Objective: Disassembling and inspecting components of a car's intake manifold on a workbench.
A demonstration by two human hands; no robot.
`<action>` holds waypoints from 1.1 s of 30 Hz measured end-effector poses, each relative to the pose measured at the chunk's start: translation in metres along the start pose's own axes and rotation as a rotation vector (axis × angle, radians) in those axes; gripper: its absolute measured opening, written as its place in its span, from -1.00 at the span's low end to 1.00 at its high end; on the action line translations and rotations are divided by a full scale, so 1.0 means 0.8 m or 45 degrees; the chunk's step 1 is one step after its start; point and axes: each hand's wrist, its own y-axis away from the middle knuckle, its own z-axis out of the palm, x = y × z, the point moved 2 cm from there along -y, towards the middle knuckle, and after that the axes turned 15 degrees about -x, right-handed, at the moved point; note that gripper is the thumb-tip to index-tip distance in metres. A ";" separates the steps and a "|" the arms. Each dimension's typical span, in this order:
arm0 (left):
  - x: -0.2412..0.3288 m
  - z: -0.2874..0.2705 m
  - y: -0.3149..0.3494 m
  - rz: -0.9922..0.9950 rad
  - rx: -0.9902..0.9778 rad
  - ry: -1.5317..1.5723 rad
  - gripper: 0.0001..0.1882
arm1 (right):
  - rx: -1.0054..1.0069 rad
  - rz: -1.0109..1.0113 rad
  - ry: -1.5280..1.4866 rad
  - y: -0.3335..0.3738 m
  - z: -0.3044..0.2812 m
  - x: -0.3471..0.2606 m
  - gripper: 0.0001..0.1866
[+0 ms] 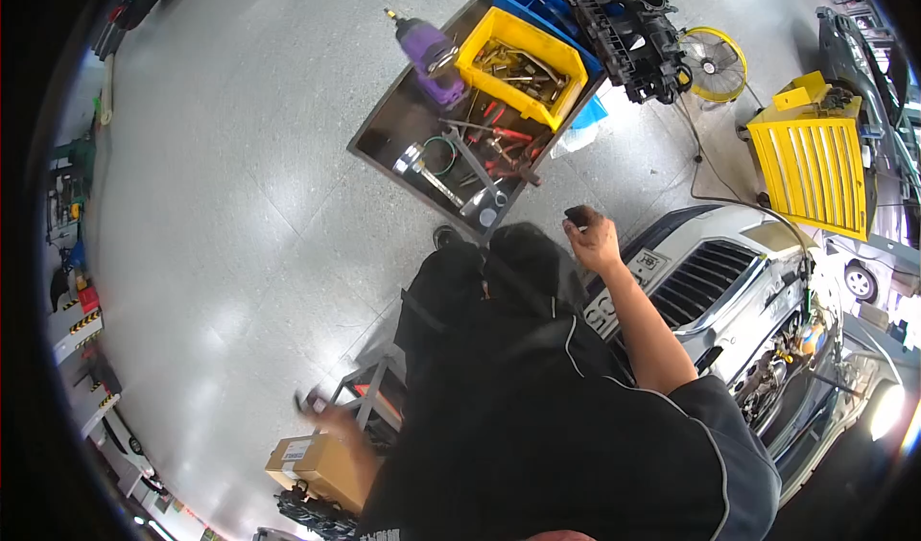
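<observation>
My right hand (594, 243) is closed on a small black object (579, 217), its kind unclear, in front of the white car's grille. Off to the left, my left hand (331, 420) is smeared by motion near a cardboard box (321, 466); something dark shows at its fingers. Ahead of my legs stands a dark tool tray (384, 136). On it lie a purple cordless impact wrench (427, 57), a combination wrench (477, 166), a chrome-headed tool (413, 160) and several red-handled tools (513, 135). A yellow bin (470, 61) there holds sockets and loose metal parts.
A black engine part (628, 37) rests over a blue bin (537, 9) at the tray's far end. On the right stand a white car (734, 316) with its engine bay exposed, a yellow tool cabinet (806, 172) and a yellow fan (712, 65). A cable (734, 199) trails between them.
</observation>
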 end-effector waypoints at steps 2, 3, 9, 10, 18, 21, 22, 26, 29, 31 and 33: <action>0.072 0.066 -0.003 0.315 -0.235 -0.728 -0.73 | 0.131 -0.046 -0.044 -0.023 -0.026 -0.010 -0.73; 0.140 0.099 0.007 0.086 -0.375 -0.372 -0.78 | 0.153 -0.092 -0.023 -0.042 -0.039 -0.004 -0.74; 0.215 0.151 0.050 -0.127 -0.627 -0.571 -0.58 | 0.187 -0.211 -0.085 -0.167 -0.114 -0.018 -0.78; 0.227 0.145 0.061 -0.654 -0.535 -0.343 -0.57 | 0.112 -0.231 -0.124 -0.181 -0.128 -0.031 -0.81; 0.159 0.098 0.311 -1.165 -0.467 0.040 -0.61 | -0.193 -0.506 -0.018 -0.255 -0.127 -0.043 -0.82; 0.220 0.150 0.349 -1.156 -0.646 -0.241 -0.61 | -0.286 -0.508 0.105 -0.255 -0.125 -0.033 -0.81; 0.270 0.179 0.340 -1.080 -0.659 -0.186 -0.60 | -0.350 -0.444 0.147 -0.253 -0.127 -0.027 -0.81; 0.290 0.195 0.374 -0.513 -0.649 -0.133 -0.58 | -0.460 -0.438 0.246 -0.247 -0.128 -0.036 -0.79; 0.213 0.175 0.402 -0.933 -0.584 0.040 -0.62 | -0.506 -0.467 0.258 -0.253 -0.127 -0.032 -0.78; 0.234 0.197 0.384 -1.059 -0.531 0.040 -0.63 | -0.419 -0.570 0.309 -0.254 -0.127 -0.028 -0.79; 0.269 0.198 0.361 -1.096 -0.569 -0.020 -0.63 | -0.389 -0.661 0.296 -0.262 -0.126 -0.028 -0.81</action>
